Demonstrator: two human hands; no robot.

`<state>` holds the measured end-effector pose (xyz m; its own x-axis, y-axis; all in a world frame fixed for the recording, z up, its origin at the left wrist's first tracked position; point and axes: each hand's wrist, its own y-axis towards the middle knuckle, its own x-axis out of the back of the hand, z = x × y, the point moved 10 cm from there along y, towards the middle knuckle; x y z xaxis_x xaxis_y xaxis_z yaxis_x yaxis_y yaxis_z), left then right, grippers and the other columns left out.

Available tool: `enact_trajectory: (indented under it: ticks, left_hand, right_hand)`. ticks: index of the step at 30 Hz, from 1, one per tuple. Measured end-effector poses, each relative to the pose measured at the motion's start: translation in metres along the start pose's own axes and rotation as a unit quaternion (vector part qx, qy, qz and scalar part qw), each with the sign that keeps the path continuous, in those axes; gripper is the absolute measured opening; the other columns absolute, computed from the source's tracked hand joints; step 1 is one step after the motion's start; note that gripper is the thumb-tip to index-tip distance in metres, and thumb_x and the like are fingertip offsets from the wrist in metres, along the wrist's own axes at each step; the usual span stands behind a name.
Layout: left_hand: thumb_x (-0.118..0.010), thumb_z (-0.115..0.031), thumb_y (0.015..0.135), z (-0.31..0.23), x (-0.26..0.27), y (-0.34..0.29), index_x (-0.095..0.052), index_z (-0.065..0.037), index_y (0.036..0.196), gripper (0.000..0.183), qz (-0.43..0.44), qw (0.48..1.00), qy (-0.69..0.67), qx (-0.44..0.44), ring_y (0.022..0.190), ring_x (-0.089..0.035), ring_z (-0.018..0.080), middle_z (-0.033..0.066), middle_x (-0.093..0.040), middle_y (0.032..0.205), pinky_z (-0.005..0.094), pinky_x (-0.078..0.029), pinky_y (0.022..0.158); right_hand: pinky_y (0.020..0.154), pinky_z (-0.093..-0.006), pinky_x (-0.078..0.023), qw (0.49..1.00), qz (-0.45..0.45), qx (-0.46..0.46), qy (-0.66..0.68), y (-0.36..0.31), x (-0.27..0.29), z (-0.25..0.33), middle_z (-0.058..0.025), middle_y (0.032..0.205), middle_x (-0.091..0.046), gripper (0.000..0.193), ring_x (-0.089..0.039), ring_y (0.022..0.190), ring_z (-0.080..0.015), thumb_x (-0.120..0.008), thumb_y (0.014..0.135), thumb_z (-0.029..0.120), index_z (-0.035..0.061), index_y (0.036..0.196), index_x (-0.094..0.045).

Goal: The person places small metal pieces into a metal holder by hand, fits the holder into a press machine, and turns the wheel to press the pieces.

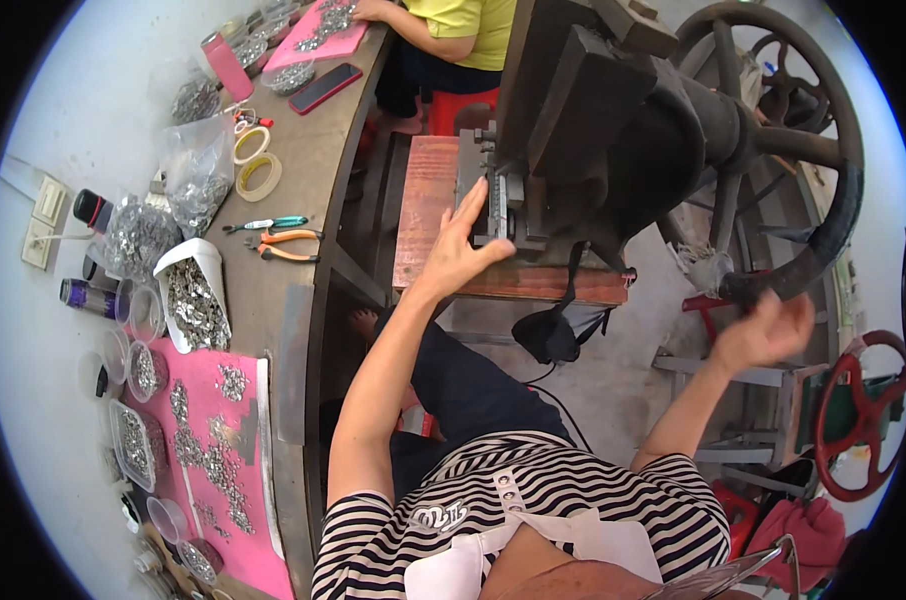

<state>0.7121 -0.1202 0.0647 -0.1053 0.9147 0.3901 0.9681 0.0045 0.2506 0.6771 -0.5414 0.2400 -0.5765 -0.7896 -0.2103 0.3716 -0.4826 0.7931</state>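
My left hand (458,252) lies at the die block (501,205) of a heavy dark screw press (633,130), fingers stretched out and thumb apart along the die's near end. A narrow pale metal bar shows between the thumb and fingertips; nothing is visibly gripped. My right hand (768,335) is raised just below the lower rim of the press's large handwheel (843,215). Its fingers are blurred, and I cannot make out whether they touch the rim. The die block rests on a reddish wooden stand (423,215).
The workbench (303,150) on the left bears orange-handled pliers (290,245), tape rolls (260,177), a phone (325,88), a white scoop of metal bits (195,300) and a pink mat (263,500). A co-worker in a yellow top (463,30) sits beyond. A red handwheel (863,415) stands at right.
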Motion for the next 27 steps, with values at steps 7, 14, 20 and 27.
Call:
enact_trajectory:
  ticks: [7, 14, 20, 27]
  left_hand:
    - [-0.084, -0.058, 0.071, -0.003, -0.007, -0.002, -0.03, -0.001, 0.158, 0.117, -0.048, 0.995, 0.08, -0.026, 0.154, -0.026, 0.0304, 0.0174, -0.033, 0.164, 0.0537, -0.01, 0.125]
    - [-0.084, -0.056, 0.07, -0.014, -0.012, 0.024, -0.036, 0.005, 0.153, 0.114, -0.021, 0.988, 0.15, -0.03, 0.153, -0.026, 0.0365, 0.0235, -0.037, 0.16, 0.0583, -0.011, 0.123]
    - [-0.084, -0.056, 0.071, -0.008, -0.008, 0.027, -0.036, 0.005, 0.153, 0.113, -0.025, 0.989, 0.147, -0.019, 0.153, -0.026, 0.0368, 0.023, -0.038, 0.159, 0.0592, -0.01, 0.123]
    - [-0.083, -0.057, 0.07, -0.007, -0.012, 0.032, -0.036, 0.005, 0.153, 0.113, -0.015, 0.986, 0.162, -0.025, 0.153, -0.025, 0.0374, 0.0228, -0.037, 0.16, 0.0595, -0.009, 0.123]
  right_hand:
    - [0.068, -0.0281, -0.049, 0.978, 0.165, -0.109, -0.07, 0.035, -0.024, -0.02, -0.0055, 0.074, -0.063, 0.017, -0.061, 0.064, -0.0134, -0.073, 0.09, 0.003, 0.0012, 0.096, -0.058]
    - [0.06, -0.0249, -0.042, 0.908, 0.383, -0.127, -0.11, 0.172, -0.108, 0.007, -0.0016, 0.073, -0.054, 0.026, -0.052, 0.062, -0.0102, -0.065, 0.099, 0.027, 0.0017, 0.101, -0.058]
    - [0.058, -0.0234, -0.042, 0.903, 0.391, -0.158, -0.079, 0.169, -0.12, 0.004, -0.0002, 0.068, -0.052, 0.02, -0.051, 0.06, -0.0094, -0.062, 0.1, 0.022, 0.0024, 0.098, -0.058]
    - [0.064, -0.0304, -0.054, 0.966, 0.218, -0.08, -0.113, 0.079, -0.042, -0.001, -0.0081, 0.075, -0.062, 0.022, -0.062, 0.061, -0.0154, -0.071, 0.092, 0.009, -0.0025, 0.103, -0.056]
